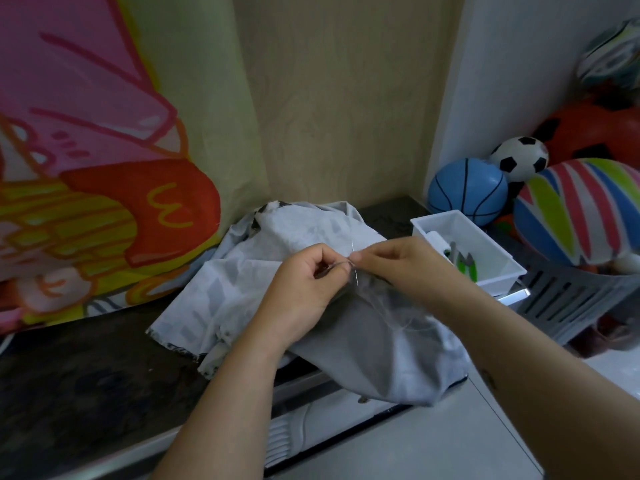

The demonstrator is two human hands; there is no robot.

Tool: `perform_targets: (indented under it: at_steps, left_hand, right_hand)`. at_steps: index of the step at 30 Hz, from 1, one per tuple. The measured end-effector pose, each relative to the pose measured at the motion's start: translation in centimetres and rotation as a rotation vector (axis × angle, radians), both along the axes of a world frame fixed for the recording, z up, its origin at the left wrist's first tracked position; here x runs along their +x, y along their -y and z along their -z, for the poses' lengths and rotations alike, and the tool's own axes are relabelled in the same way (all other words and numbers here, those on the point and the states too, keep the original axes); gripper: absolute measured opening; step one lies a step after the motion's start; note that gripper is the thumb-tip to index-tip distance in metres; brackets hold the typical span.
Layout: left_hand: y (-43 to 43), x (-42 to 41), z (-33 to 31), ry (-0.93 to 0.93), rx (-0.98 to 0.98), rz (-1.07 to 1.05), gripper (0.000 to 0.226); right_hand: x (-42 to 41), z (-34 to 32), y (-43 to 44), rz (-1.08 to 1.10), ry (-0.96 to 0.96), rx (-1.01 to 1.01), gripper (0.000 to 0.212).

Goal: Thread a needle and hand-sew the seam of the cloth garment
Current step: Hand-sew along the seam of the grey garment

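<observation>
A pale grey cloth garment (249, 271) with faint printed patches lies crumpled on a dark counter (86, 368), one part draped over the front edge. Both hands meet above its middle. My left hand (304, 289) pinches a thin thread between thumb and forefinger, fingers curled. My right hand (394, 261) pinches a slim needle (352, 252) that stands nearly upright at its fingertips. Fine thread (370, 299) trails down across the cloth below the hands. The needle's eye is too small to make out.
A white plastic tray (498, 271) holding green-handled snips (465, 263) sits right of the garment. Behind it a grey slatted basket (568, 299) holds several toy balls. A colourful printed cloth (86, 168) hangs at the left, a wooden panel behind.
</observation>
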State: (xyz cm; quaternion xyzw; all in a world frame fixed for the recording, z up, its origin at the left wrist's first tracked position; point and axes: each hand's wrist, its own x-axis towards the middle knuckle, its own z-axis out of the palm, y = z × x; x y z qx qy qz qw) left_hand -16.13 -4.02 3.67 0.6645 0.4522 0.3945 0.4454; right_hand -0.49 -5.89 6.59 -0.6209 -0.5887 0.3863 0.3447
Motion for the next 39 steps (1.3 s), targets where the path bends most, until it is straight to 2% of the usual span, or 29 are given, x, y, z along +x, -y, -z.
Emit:
perform_targets:
  at_steps: [3, 5, 6, 8, 9, 10, 11, 12, 14, 15, 16, 19, 20, 22, 24, 28, 32, 33, 34, 36, 39]
  left_hand:
    - [0.0, -0.3, 0.2, 0.017, -0.019, 0.028, 0.019]
    - [0.0, -0.4, 0.2, 0.012, -0.029, 0.039, 0.017]
    - [0.0, -0.5, 0.2, 0.014, -0.039, 0.04, 0.017]
    - [0.0, -0.5, 0.1, 0.033, -0.071, 0.047, 0.019]
    - [0.0, -0.5, 0.0, 0.035, -0.087, 0.048, 0.02]
    - [0.0, -0.5, 0.0, 0.035, -0.101, 0.044, 0.022]
    - [0.1, -0.4, -0.1, 0.038, -0.115, 0.041, 0.022]
    - [0.1, -0.4, -0.2, 0.04, -0.128, 0.04, 0.021]
    - [0.1, -0.4, -0.2, 0.043, -0.144, 0.043, 0.02]
    - [0.1, -0.4, -0.2, 0.042, -0.147, 0.041, 0.02]
    - [0.1, -0.4, -0.2, 0.041, -0.149, 0.039, 0.019]
    - [0.0, -0.5, -0.1, 0.042, -0.155, 0.04, 0.019]
    - [0.0, -0.5, -0.1, 0.044, -0.154, 0.04, 0.019]
    - [0.0, -0.6, -0.1, 0.043, -0.157, 0.037, 0.02]
    - [0.0, -0.7, -0.2, 0.042, -0.164, 0.031, 0.021]
    - [0.0, -0.7, -0.1, 0.041, -0.176, 0.032, 0.02]
    - [0.0, -0.8, -0.1, 0.013, -0.179, 0.031, 0.017]
    - [0.0, -0.8, -0.2, 0.011, -0.181, 0.03, 0.017]
    - [0.0, -0.8, -0.2, 0.012, -0.182, 0.03, 0.017]
    - [0.0, -0.8, -0.2, 0.003, -0.18, 0.029, 0.017]
    - [0.2, -0.6, -0.3, -0.017, -0.168, 0.026, 0.017]
  right_hand:
    - [0.2, -0.2, -0.2, -0.017, -0.205, -0.04, 0.009]
    - [0.3, -0.3, -0.5, 0.047, -0.309, -0.052, 0.013]
    - [0.4, -0.3, -0.8, 0.121, -0.467, -0.056, 0.016]
    - [1.0, -0.9, -1.0, 0.277, -0.922, -0.1, 0.016]
    - [1.5, -1.2, -1.0, 0.328, -1.081, -0.09, 0.017]
    - [1.8, -1.5, -1.0, 0.345, -1.156, -0.057, 0.017]
    - [2.0, -1.4, -1.1, 0.335, -1.114, -0.002, 0.016]
    - [2.1, -1.2, -1.1, 0.329, -0.932, 0.069, 0.015]
    - [2.2, -0.7, -0.6, 0.26, -0.315, 0.234, 0.012]
    - [2.3, -0.3, -0.5, 0.179, -0.067, 0.281, 0.012]
    - [2.2, 0.0, -0.5, 0.089, 0.099, 0.279, 0.012]
    - [2.6, 0.5, -0.5, -0.054, 0.445, 0.167, 0.015]
    - [2.8, 0.5, -0.5, -0.058, 0.477, 0.148, 0.015]
    - [3.4, 0.5, -0.5, -0.019, 0.42, 0.125, 0.013]
    - [3.8, 0.3, -0.6, 0.068, 0.182, 0.081, 0.012]
    - [4.9, -0.2, -1.1, 0.251, -0.792, -0.036, 0.009]
    - [5.4, -0.6, -1.3, 0.295, -1.462, -0.043, 0.029]
    - [5.4, -0.6, -1.4, 0.31, -1.513, -0.022, 0.026]
    - [5.3, -0.5, -1.4, 0.331, -1.469, 0.009, 0.02]
    - [5.1, -0.2, -1.4, 0.404, -1.16, 0.078, 0.011]
    - [4.7, 0.2, -1.3, 0.458, -0.651, 0.198, 0.013]
